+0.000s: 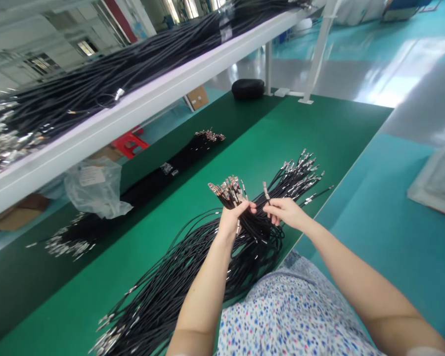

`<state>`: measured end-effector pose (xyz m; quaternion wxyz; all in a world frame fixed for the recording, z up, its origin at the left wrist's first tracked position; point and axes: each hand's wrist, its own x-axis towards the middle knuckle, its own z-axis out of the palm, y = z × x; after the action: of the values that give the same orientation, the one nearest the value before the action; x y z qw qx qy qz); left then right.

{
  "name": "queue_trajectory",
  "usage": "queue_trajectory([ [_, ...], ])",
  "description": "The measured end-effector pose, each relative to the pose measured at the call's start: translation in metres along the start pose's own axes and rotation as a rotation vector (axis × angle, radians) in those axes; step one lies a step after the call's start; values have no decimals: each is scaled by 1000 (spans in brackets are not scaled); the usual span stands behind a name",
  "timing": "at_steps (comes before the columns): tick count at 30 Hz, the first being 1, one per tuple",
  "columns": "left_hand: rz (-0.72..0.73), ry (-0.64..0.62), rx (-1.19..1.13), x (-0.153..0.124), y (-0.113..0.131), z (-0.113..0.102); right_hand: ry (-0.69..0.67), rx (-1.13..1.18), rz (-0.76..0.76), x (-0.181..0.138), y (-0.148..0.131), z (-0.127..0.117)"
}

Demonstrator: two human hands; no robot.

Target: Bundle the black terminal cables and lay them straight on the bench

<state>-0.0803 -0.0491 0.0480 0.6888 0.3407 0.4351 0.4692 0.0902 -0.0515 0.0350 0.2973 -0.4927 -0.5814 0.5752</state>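
Observation:
My left hand (237, 217) is closed round a bunch of black cables (228, 192), whose metal terminal ends fan out above the fist. Just to its right, my right hand (285, 212) pinches a single black cable (266, 192) below its silvery terminal, which points up. Under both hands lies a big loose pile of black cables (185, 267) on the green table (267, 141). More terminal ends (300, 173) of the pile spread out beyond my right hand; others lie at the lower left.
A second bundle of black cables (152, 183) lies farther back, with a clear plastic bag (98, 185) near it. Above the table runs a white-edged shelf (170, 89) loaded with cables. A black case (247, 89) stands near the shelf's post (319, 54). Behind is a red stool (129, 143).

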Motion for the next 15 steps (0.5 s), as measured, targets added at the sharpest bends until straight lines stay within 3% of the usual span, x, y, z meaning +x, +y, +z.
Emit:
queue_trajectory([
  [4,36,-39,97,8,2,4,-5,115,-48,8,-15,9],
  [8,-56,-102,141,11,6,0,-92,278,-60,12,-23,18],
  [12,-115,-104,210,13,11,-6,-191,623,22,14,-11,20],
  [15,-164,-117,330,18,14,-4,-130,869,86,13,4,22],
])
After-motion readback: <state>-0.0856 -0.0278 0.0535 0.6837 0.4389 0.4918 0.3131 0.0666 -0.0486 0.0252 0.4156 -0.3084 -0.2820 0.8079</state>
